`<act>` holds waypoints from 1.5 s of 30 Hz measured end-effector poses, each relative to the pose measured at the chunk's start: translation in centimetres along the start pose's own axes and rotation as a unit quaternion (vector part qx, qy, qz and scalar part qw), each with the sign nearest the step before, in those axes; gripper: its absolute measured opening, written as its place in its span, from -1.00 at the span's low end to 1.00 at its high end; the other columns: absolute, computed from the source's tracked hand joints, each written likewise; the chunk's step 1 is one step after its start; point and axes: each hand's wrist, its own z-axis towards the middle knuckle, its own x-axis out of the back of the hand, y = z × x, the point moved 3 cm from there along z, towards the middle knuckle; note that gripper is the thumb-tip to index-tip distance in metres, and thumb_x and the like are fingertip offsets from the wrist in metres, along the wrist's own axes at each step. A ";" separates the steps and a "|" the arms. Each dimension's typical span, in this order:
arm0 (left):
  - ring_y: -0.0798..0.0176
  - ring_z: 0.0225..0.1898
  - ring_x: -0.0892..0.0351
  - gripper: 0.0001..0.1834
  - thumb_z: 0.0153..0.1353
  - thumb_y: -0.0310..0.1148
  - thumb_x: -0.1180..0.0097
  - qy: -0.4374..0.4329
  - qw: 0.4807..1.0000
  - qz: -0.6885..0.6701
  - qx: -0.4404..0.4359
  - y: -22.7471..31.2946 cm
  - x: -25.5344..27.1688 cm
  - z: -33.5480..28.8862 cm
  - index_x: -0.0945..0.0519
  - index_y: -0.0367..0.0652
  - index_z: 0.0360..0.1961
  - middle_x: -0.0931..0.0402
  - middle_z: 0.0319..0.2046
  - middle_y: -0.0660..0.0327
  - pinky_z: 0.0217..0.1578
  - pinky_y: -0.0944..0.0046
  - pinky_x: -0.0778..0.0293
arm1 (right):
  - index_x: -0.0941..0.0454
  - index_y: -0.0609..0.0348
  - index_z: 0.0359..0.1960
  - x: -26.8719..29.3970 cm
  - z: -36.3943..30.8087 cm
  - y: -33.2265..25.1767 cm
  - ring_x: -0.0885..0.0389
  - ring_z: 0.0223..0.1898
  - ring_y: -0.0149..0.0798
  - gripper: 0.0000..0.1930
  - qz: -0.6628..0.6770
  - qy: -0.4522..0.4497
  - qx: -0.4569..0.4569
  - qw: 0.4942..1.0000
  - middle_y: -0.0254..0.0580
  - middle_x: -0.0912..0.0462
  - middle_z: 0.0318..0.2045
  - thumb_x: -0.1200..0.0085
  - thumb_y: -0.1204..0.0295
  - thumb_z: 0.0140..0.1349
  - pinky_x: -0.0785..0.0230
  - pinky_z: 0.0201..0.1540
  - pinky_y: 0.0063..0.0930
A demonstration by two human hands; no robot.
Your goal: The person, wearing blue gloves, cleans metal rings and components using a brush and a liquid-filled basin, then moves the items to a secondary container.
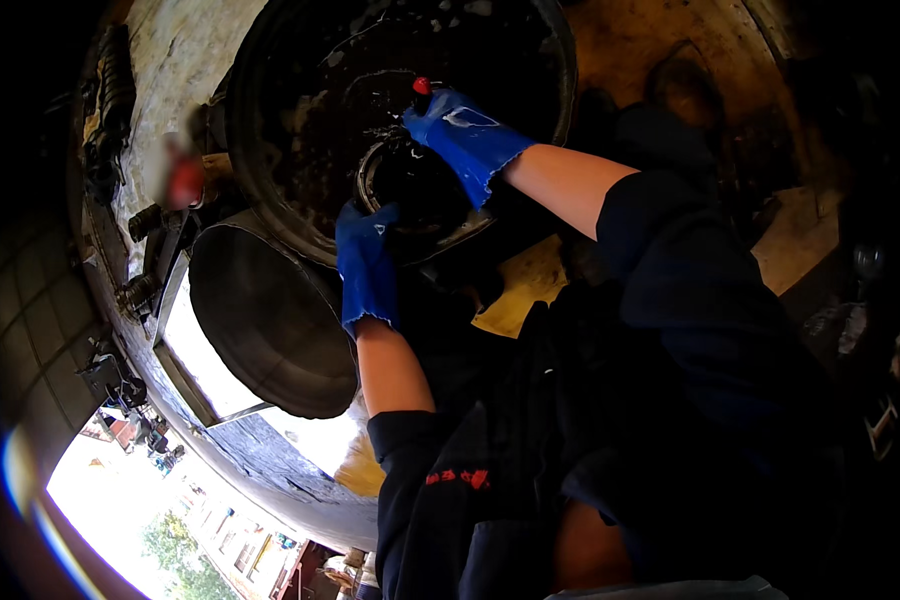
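A dark ring-shaped part (366, 178) lies in the round basin (295, 232) at upper centre. At its upper right, the right hand (448, 118) is closed around a red-tipped tool (422, 86); at its lower left, I cannot tell the left hand's (364, 240) grip. The step looks like scrubbing; further strokes call for steadying the part.

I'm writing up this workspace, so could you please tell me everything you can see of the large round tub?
The tub is dark and grimy with a raised, worn rim, possibly metal, though shadow obscures this. Its open mouth faces the camera; pale flecks and glints speckle the interior, where a ring-shaped part shows. The picture's upper edge crops it. The gloved left hand and right hand appear over it; contact is unclear.
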 end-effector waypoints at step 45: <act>0.20 -0.06 -0.63 -0.46 0.56 -0.01 0.06 0.020 0.985 -0.167 0.046 0.3 1.8 0.4 -0.68 -0.29 0.12 -0.70 -0.07 0.07 0.03 0.27 -0.49 | -0.56 -0.01 0.09 -4.5 -5.9 -6.6 -0.70 -0.46 -0.06 -0.72 -0.459 -0.323 0.566 0.604 -0.11 -0.64 -0.50 -0.17 0.38 0.36 -0.59 -0.42 -0.17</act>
